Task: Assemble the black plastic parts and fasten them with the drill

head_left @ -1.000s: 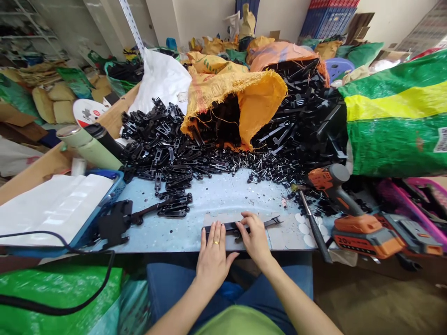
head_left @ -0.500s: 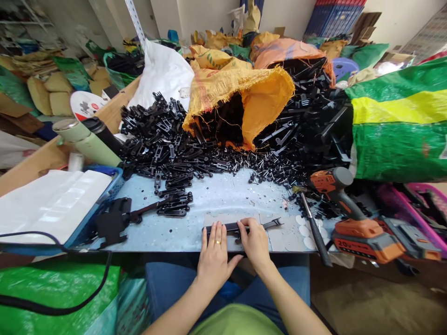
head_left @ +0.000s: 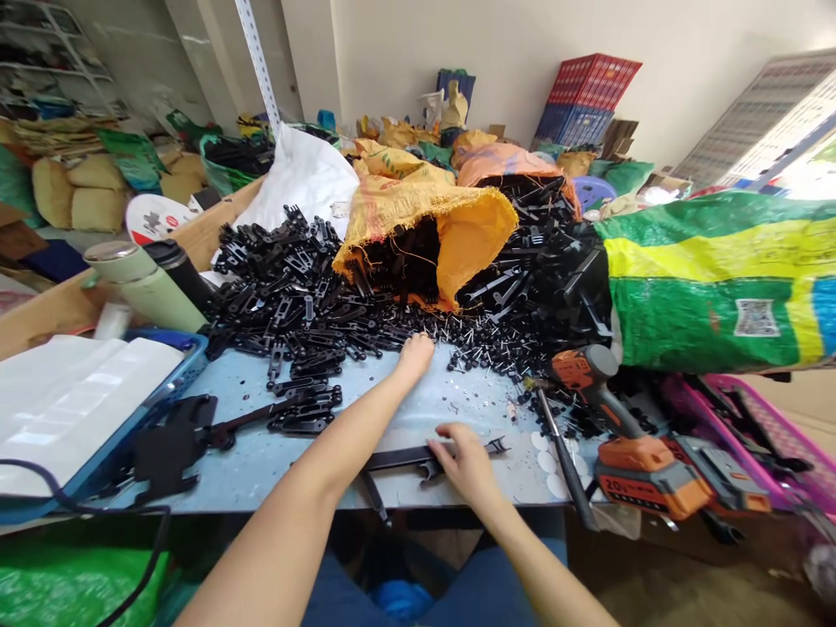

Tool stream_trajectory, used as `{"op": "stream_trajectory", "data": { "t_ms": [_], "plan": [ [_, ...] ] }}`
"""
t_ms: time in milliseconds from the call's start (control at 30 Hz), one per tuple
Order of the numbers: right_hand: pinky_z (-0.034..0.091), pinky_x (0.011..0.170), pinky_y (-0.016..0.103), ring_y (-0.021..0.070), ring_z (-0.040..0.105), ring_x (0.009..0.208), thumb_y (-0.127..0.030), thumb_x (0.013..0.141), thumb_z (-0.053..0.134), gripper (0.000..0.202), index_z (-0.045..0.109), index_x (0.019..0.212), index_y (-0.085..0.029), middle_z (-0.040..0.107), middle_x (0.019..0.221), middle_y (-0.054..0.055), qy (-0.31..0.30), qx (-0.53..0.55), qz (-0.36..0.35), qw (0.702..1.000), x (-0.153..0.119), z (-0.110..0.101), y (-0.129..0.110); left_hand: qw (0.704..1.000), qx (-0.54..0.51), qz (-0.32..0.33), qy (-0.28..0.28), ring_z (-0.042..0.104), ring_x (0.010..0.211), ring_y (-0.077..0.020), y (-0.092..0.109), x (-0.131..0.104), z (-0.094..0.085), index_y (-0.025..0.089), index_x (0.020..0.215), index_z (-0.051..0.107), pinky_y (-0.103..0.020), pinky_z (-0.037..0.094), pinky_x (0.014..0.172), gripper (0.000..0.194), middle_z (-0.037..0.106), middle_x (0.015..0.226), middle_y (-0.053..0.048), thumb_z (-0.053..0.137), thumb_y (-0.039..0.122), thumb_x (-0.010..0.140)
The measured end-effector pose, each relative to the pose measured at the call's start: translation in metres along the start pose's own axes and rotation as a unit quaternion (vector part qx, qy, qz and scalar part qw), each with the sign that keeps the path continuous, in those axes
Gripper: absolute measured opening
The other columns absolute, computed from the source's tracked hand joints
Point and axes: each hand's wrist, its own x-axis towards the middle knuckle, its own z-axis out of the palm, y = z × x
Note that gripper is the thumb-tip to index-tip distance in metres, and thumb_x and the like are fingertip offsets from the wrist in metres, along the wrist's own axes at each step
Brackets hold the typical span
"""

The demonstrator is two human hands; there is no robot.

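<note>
Left hand [head_left: 416, 355]: at the near edge of the heaped small black screws with silver shanks [head_left: 489, 341]; I cannot tell whether its fingers hold anything.
Right hand [head_left: 467, 459]: my thumb lies on the long black flat bar with a forked end [head_left: 403, 457]; I cannot tell whether my partly hidden fingers grip it.
Forked bar: on a flat grey sheet [head_left: 522, 466], near the front of the pale-blue surface [head_left: 424, 402].
</note>
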Motion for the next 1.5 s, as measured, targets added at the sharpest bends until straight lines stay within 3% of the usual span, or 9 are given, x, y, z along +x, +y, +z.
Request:
{"op": "stream_trajectory", "data": {
  "t_ms": [200, 400, 467, 567, 633, 700, 800, 1067, 1500],
  "plan": [
    [0.040, 0.086, 0.033, 0.0201, 0.052, 0.097, -0.016, 0.084, 0.047, 0.025, 0.060, 0.105, -0.018, 0.059, 0.107, 0.009, -0.010, -0.111, -0.059, 0.992, 0.101, -0.019, 0.049, 0.997, -0.061, 0.001, 0.055, 0.049, 0.102, -0.0243, 0.011, -0.021, 0.004, 0.007, 0.093, 0.058, -0.037, 0.036, 0.087, 0.020, 0.057, 0.103, -0.019, 0.039, 0.006, 0.085],
    [0.042, 0.075, 0.025, 0.0160, 0.056, 0.079, -0.010, 0.076, 0.052, 0.014, 0.065, 0.073, -0.014, 0.062, 0.080, 0.007, -0.066, -0.076, -0.042, 0.994, 0.135, -0.014, 0.069, 0.974, -0.193, -0.082, 0.088, 0.057, 0.072, -0.0152, -0.025, -0.122, -0.035, 0.014, 0.086, 0.052, -0.027, 0.044, 0.066, 0.017, 0.059, 0.076, -0.005, 0.042, 0.027, 0.088],
    [0.043, 0.072, 0.026, 0.0150, 0.056, 0.075, -0.013, 0.078, 0.052, 0.013, 0.064, 0.076, -0.014, 0.062, 0.081, 0.007, -0.057, -0.061, -0.027, 0.996, 0.121, -0.017, 0.064, 0.867, -0.450, -0.195, 0.091, 0.058, 0.065, -0.0135, -0.041, -0.167, -0.050, 0.015, 0.082, 0.050, -0.025, 0.044, 0.061, 0.019, 0.058, 0.069, -0.002, 0.052, 0.034, 0.083],
    [0.046, 0.067, 0.024, 0.0134, 0.058, 0.070, -0.023, 0.081, 0.053, 0.013, 0.063, 0.080, -0.015, 0.064, 0.078, 0.004, -0.063, 0.025, -0.018, 0.998, 0.088, -0.024, 0.044, 0.685, -0.663, -0.304, 0.013, 0.056, 0.058, -0.0097, -0.052, -0.222, -0.062, 0.015, 0.078, 0.049, -0.021, 0.042, 0.057, 0.027, 0.058, 0.066, 0.000, 0.065, 0.037, 0.073],
    [0.048, 0.064, 0.024, 0.0134, 0.060, 0.069, -0.031, 0.082, 0.054, 0.017, 0.062, 0.082, -0.016, 0.064, 0.076, 0.003, -0.076, 0.130, -0.016, 0.988, 0.063, -0.028, 0.026, 0.615, -0.712, -0.337, -0.029, 0.055, 0.055, -0.0083, -0.050, -0.243, -0.063, 0.015, 0.077, 0.050, -0.020, 0.041, 0.056, 0.029, 0.059, 0.065, 0.000, 0.069, 0.036, 0.070],
    [0.049, 0.063, 0.025, 0.0142, 0.060, 0.069, -0.034, 0.082, 0.055, 0.019, 0.063, 0.083, -0.017, 0.065, 0.077, 0.004, -0.079, 0.204, -0.025, 0.975, 0.042, -0.031, 0.010, 0.588, -0.727, -0.352, -0.044, 0.054, 0.055, -0.0080, -0.046, -0.252, -0.059, 0.014, 0.075, 0.051, -0.020, 0.041, 0.056, 0.029, 0.060, 0.064, 0.000, 0.071, 0.035, 0.069],
    [0.050, 0.061, 0.027, 0.0160, 0.060, 0.072, -0.033, 0.083, 0.053, 0.018, 0.064, 0.082, -0.019, 0.064, 0.077, 0.005, -0.058, 0.201, -0.058, 0.976, 0.021, -0.032, -0.005, 0.592, -0.722, -0.356, -0.037, 0.054, 0.055, -0.0078, -0.039, -0.250, -0.052, 0.014, 0.073, 0.052, -0.020, 0.040, 0.057, 0.031, 0.061, 0.065, 0.000, 0.071, 0.037, 0.067],
    [0.051, 0.068, 0.027, 0.0162, 0.061, 0.077, -0.029, 0.088, 0.046, 0.020, 0.064, 0.086, -0.020, 0.062, 0.084, 0.007, -0.017, 0.135, -0.126, 0.983, 0.006, -0.032, -0.010, 0.697, -0.640, -0.321, -0.047, 0.050, 0.054, -0.0079, -0.031, -0.249, -0.058, 0.014, 0.067, 0.052, -0.020, 0.036, 0.054, 0.037, 0.057, 0.062, 0.000, 0.066, 0.049, 0.068],
    [0.052, 0.070, 0.027, 0.0166, 0.062, 0.081, -0.026, 0.091, 0.041, 0.023, 0.062, 0.099, -0.022, 0.062, 0.094, 0.008, -0.060, 0.066, -0.170, 0.981, 0.001, -0.027, -0.008, 0.697, -0.642, -0.310, -0.075, 0.048, 0.052, -0.0072, -0.042, -0.247, -0.059, 0.015, 0.065, 0.049, -0.020, 0.034, 0.053, 0.039, 0.054, 0.061, 0.001, 0.064, 0.050, 0.070]
  ]
}}
